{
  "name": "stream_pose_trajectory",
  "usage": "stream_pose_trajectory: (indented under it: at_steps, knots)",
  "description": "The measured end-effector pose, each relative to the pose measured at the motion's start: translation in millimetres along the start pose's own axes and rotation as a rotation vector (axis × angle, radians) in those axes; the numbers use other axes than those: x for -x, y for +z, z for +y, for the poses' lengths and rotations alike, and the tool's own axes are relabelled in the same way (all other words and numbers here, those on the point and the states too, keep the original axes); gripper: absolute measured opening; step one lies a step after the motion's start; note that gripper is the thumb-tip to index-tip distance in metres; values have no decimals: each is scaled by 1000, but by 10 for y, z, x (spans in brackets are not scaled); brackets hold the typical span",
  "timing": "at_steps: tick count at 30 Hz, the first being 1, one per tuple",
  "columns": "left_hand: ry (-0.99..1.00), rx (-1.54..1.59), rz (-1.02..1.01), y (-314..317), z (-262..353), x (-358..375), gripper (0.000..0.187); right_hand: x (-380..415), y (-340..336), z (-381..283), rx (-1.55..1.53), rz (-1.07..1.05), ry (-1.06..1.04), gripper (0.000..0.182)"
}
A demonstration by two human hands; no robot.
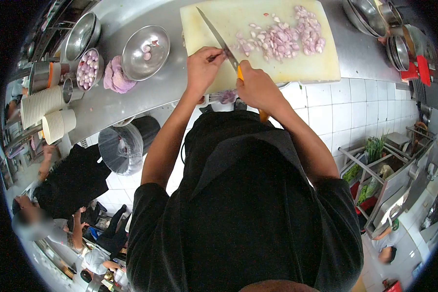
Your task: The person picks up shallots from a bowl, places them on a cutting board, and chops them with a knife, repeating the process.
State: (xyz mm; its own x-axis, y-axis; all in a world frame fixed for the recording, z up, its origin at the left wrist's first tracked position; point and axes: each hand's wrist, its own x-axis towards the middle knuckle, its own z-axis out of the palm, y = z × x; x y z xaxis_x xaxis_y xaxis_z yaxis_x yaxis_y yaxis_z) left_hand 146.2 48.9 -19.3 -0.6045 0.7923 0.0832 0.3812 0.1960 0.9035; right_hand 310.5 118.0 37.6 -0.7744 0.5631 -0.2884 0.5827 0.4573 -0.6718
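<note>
My right hand [260,87] is wrapped round the yellow handle of a kitchen knife [214,30], whose long blade slants up and left over the cutting board [199,22]. Beside the blade, my left hand [204,68] has its fingers bent and pinched together at the board's near left part. Whatever small thing sits between those fingertips is mostly hidden. To the right of the knife, sliced shallots [280,41] lie in a loose pile on the pale board.
Left on the steel counter [112,109] are a metal bowl [146,52] with a few shallots, a crumpled pink cloth [117,78], a container of whole shallots [87,70] and stacked cups [44,104]. A lined bin [120,148] stands below. Other people are behind at left and right.
</note>
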Motion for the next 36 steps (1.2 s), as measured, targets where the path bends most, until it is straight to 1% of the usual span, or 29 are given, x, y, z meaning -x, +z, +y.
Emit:
stream_pose_trajectory:
  at_steps: [4,7,10,12,13,15,19,22,25,26,29,30,31,33,35,36]
  knots:
    - [-2,-3,-4,14,-118,-1,19,-199,174,52,-35,47,24,25]
    - [2,5,-17,66,-152,19,23,-245,120,90,-35,23,42,30]
    - [27,-29,-22,119,-97,19,26,-254,-12,218,-61,75,50,31]
    - [36,-71,-42,184,-16,19,27,-242,-89,380,-12,198,20,30]
    - [41,-19,-19,210,-8,28,28,-231,-136,414,10,257,5,29]
    - [55,80,29,230,-3,38,29,-180,-290,371,-22,252,25,29]
    - [49,25,88,-79,192,104,26,-46,-326,82,-116,179,57,28]
    - [43,-13,125,-402,240,126,22,-52,-12,30,-149,42,63,29]
    - [80,-101,271,-785,209,81,20,-47,223,100,-165,-38,58,30]
    - [83,-117,301,-943,13,20,24,-44,256,150,-175,-56,65,31]
    - [-36,-343,328,-1461,-274,-158,29,-36,189,397,-174,7,74,31]
    - [-40,-431,296,-1591,-377,-220,31,23,-28,255,-266,-37,171,30]
    - [-43,-519,264,-1701,-471,-286,33,14,-68,388,-256,12,145,29]
    - [-75,-634,216,-1767,-584,-406,34,-19,-205,550,-247,75,209,27]
    - [-134,-692,182,-1754,-624,-523,35,-53,-328,627,-236,120,212,26]
    - [-95,-748,171,-1747,-719,-605,34,-72,-382,650,-232,147,217,25]
